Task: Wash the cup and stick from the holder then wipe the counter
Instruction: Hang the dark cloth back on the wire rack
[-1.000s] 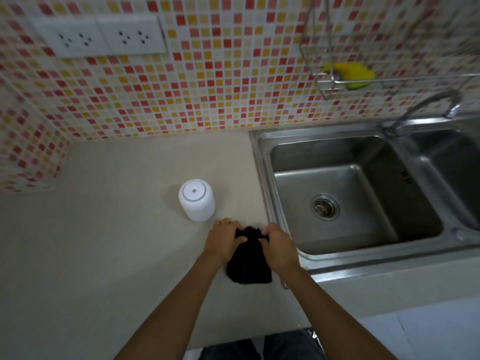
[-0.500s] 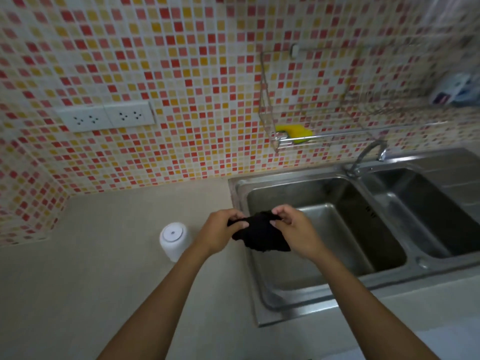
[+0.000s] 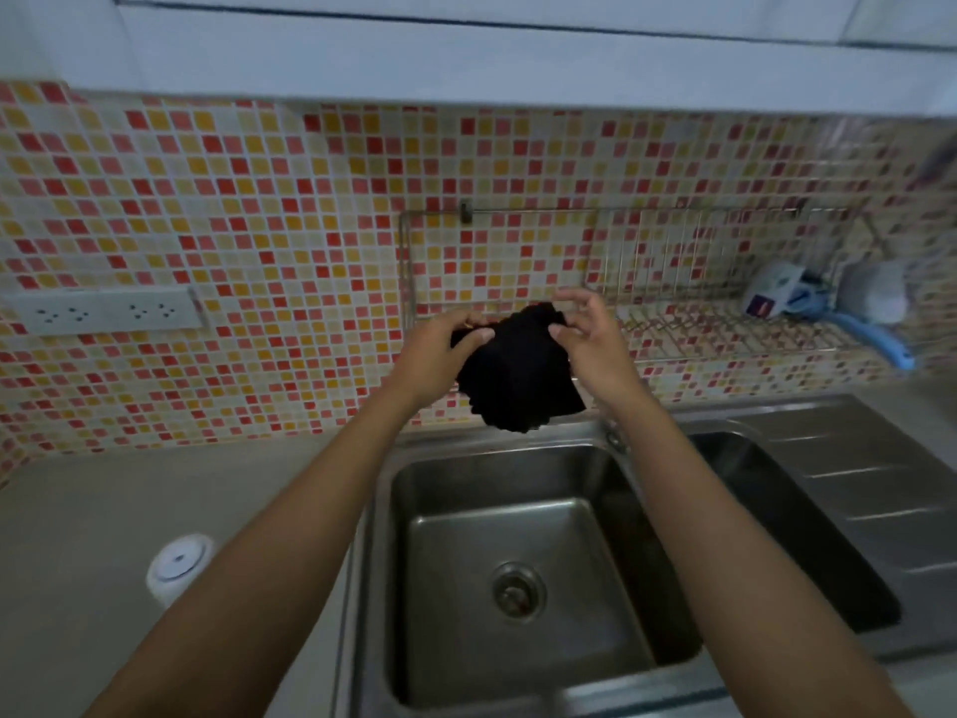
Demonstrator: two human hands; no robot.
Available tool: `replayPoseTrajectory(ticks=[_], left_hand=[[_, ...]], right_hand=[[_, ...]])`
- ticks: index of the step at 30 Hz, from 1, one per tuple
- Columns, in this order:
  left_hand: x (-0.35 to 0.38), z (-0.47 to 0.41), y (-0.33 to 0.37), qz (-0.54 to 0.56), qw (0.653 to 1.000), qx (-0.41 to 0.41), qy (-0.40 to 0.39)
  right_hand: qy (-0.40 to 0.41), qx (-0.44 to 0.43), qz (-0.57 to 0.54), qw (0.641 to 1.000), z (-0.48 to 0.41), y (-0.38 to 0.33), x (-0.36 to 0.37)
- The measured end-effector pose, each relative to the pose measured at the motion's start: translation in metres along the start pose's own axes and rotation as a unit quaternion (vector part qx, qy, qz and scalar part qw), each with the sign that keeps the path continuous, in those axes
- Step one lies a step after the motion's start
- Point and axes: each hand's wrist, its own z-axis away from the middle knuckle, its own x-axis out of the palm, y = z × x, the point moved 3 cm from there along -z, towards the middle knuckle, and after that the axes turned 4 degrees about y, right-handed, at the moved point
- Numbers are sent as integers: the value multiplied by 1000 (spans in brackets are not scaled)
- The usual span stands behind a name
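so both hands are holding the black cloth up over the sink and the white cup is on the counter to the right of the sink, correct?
Not quite. In the head view the white cup stands on the counter left of the sink. Both the left hand and right hand do hold the black cloth above it.

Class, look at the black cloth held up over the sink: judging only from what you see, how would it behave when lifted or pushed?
Probably floppy: the black cloth sags in folds below the left hand and right hand. Likely light, since fingertips alone hold it. Pushed, it would probably bunch rather than slide.
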Motion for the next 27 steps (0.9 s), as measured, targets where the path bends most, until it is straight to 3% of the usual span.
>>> replayPoseTrajectory(ticks=[7,12,16,19,22,24,27], left_hand=[[32,-84,0,-24,999,-37,24],[63,-120,-31,-39,996,-80,-29],[83,-131,-52,-37,991,-127,-37],[91,-135,-67,-45,984,-166,-51],[90,-135,-69,-133,976,-168,-48],[82,-125,-65,-258,950,-170,-35],[70,-98,-60,-377,907,-184,-34]], right_hand=[[21,-7,41,999,-92,20,-24],[0,66,80,995,-130,71,-27],[5,78,116,990,-143,91,-26],[-37,79,162,983,-147,101,-23],[-82,44,331,939,-144,108,-18],[-91,-7,364,927,-137,102,-15],[-168,-20,412,895,-125,98,-8]])
